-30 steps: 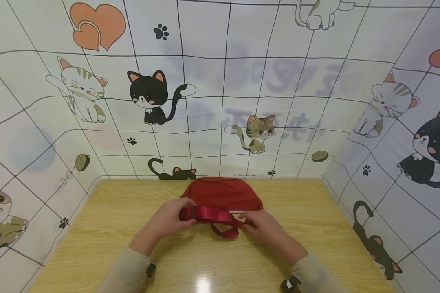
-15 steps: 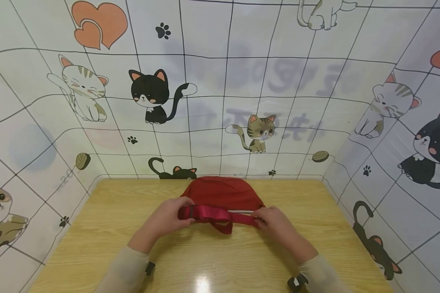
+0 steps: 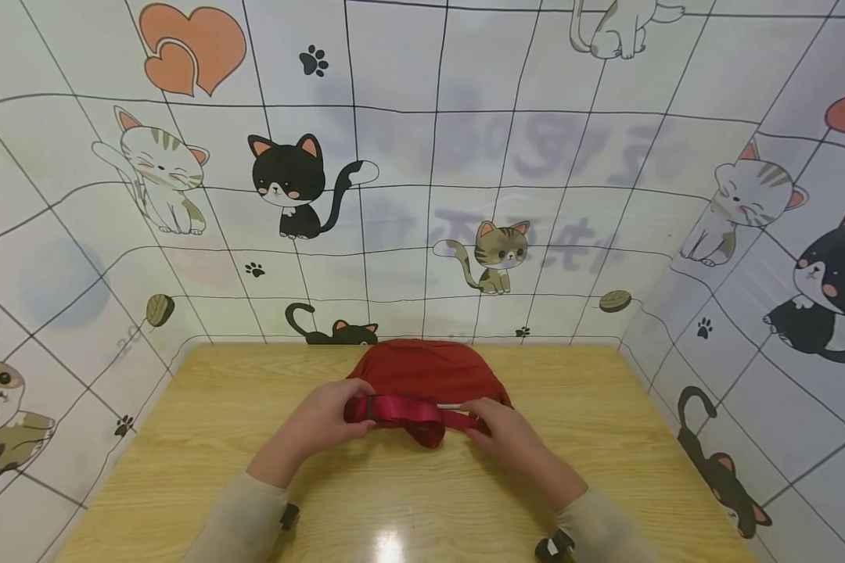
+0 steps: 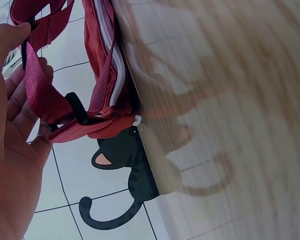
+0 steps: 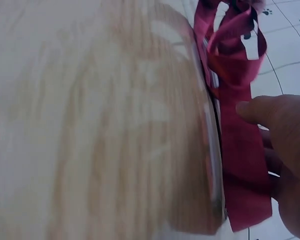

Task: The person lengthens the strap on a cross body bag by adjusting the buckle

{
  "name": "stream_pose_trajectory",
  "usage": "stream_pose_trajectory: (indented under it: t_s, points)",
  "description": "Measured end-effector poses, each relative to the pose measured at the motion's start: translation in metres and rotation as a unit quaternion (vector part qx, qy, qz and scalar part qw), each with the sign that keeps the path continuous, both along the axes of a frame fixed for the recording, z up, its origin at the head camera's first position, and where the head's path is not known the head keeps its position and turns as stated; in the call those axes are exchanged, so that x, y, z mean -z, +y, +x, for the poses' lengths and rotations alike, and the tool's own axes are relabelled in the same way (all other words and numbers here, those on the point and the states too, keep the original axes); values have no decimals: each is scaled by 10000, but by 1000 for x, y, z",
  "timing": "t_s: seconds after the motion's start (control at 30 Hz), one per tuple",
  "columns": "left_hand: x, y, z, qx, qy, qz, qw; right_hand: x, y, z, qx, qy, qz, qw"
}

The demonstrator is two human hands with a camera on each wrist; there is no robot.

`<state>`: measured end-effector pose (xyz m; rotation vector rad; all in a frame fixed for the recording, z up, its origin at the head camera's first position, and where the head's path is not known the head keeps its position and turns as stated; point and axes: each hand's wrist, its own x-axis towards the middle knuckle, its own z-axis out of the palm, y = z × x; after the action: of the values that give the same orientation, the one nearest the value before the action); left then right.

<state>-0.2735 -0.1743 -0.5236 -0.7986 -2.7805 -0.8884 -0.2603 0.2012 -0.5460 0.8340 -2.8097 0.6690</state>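
A red waist bag [image 3: 429,369] lies at the back of the table, its zipper [image 4: 119,75] along the near side. In front of it the crimson strap [image 3: 401,410] is bunched into loops. My left hand [image 3: 324,418] pinches the strap at the bag's left, thumb on a black strap adjuster [image 4: 26,37]; a second black slider [image 4: 77,107] sits lower on the webbing in the left wrist view. My right hand [image 3: 510,434] holds a flat length of the strap to the right of the loops, thumb [image 5: 250,111] on its face. One loop hangs between the hands.
The wooden table [image 3: 408,500] meets a white wall covering [image 3: 394,281] with cat prints right behind the bag. Similar covering rises at left and right. Small dark devices [image 3: 555,545] are worn at both wrists.
My right hand moved right along with the strap, drawing it straighter, then came back left toward the loops. The hanging loop became shorter. My left hand stays in place.
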Motion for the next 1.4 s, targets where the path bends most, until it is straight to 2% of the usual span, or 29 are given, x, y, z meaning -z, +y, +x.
stream_pose_trajectory:
  t_s: [0.2, 0.3, 0.4, 0.53, 0.67, 0.8, 0.9, 1.03, 1.13, 1.3, 1.4]
  points:
    - [0, 1, 0, -37, -34, -31, 10000, 10, -7, -2, 79, 194, -381, 9991]
    - [-1, 1, 1, -85, -82, -39, 9999, 11, -1, -2, 130, 344, -625, 9974]
    - [-2, 1, 1, -112, -67, -59, 9999, 10, 9, -1, 232, 308, -737, 9965]
    - [-1, -1, -1, -137, 3, -117, 9998, 8, 24, 0, 526, 40, -516, 9973]
    - [-2, 0, -1, -133, 6, -152, 9998, 7, 32, -1, 587, 91, -72, 9982]
    - [-3, 1, 0, -102, 12, -161, 9998, 0, 22, 0, 491, -137, 19, 9987]
    - [-4, 2, 0, -80, 33, -155, 9998, -5, 7, 1, 462, -502, -212, 9974]
    - [-4, 2, 1, -58, 26, -132, 9999, -4, -12, -1, 359, -745, -481, 9954]
    - [-4, 2, 1, -70, 35, -101, 9999, 1, -23, -5, 379, -863, -473, 9944]
    - [-3, 2, 1, -62, 24, -61, 10000, 8, -28, -8, 401, -619, -364, 9966]
    - [-3, 1, 1, -119, -31, -57, 9999, 7, -23, -7, 231, -368, -495, 9978]
